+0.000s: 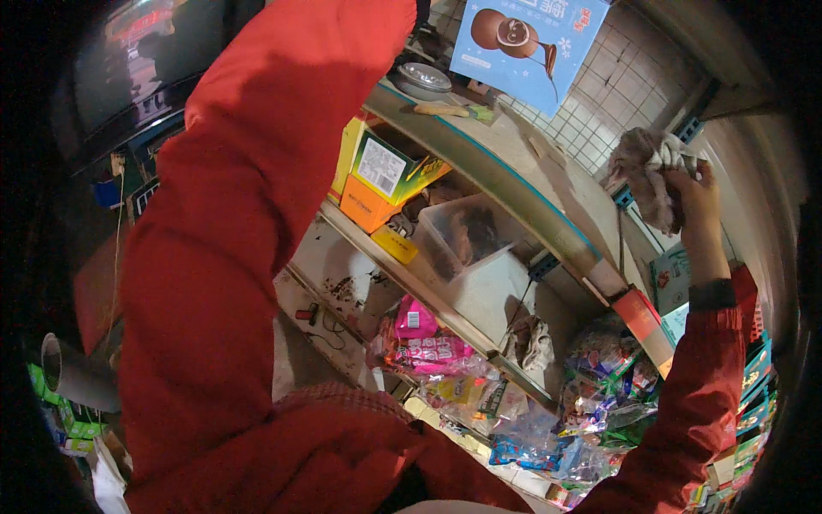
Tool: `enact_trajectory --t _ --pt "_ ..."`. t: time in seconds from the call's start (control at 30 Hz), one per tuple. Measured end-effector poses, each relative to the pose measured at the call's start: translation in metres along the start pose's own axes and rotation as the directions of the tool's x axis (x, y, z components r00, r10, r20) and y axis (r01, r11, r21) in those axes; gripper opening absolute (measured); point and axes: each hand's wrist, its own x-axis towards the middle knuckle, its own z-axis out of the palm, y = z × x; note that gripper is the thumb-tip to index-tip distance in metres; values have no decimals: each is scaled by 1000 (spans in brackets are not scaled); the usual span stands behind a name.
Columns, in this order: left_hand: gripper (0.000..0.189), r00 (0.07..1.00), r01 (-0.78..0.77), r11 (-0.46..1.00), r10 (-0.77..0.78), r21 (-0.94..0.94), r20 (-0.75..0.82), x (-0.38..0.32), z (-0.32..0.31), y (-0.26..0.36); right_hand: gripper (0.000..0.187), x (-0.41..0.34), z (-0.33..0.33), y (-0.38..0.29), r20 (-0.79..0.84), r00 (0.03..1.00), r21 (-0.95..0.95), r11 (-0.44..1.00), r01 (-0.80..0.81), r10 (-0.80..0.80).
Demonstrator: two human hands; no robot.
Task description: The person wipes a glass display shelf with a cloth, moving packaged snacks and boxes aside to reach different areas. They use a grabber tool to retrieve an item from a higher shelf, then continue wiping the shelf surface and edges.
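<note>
My right hand grips a crumpled grey-brown cloth, raised beside the upright at the right end of the shelf unit. Across the left of the view reaches my left arm in its red sleeve; the hand itself is out of view past the top edge. Between the arms lies the upper shelf board with a blue-green front edge. On it are a brush with a wooden handle and a round lidded metal container. A light blue printed box stands higher up, against white tiles.
Below sit a green and yellow carton, an orange box and a clear plastic bin. Another cloth hangs at the lower shelf's edge. Pink packages and plastic-wrapped goods fill the bottom. A dark screen is at left.
</note>
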Motion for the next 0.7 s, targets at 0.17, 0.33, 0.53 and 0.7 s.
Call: enact_trajectory --t 0.17,0.33,0.53,0.7 --pt "17 992 -71 996 66 -44 -111 -13 -4 4 47 38 10 8 15 1000 62 998 -5 4" --pt "11 996 -75 997 73 -36 -59 -21 -16 26 53 70 22 17 64 997 -15 999 45 -44" --pt "9 984 -80 994 67 -75 -166 -39 -19 31 50 93 50 23 128 988 -235 965 113 -85" --pt "6 977 -154 984 140 -85 -158 -48 -17 27 44 69 54 13 409 774 -646 446 620 -483"
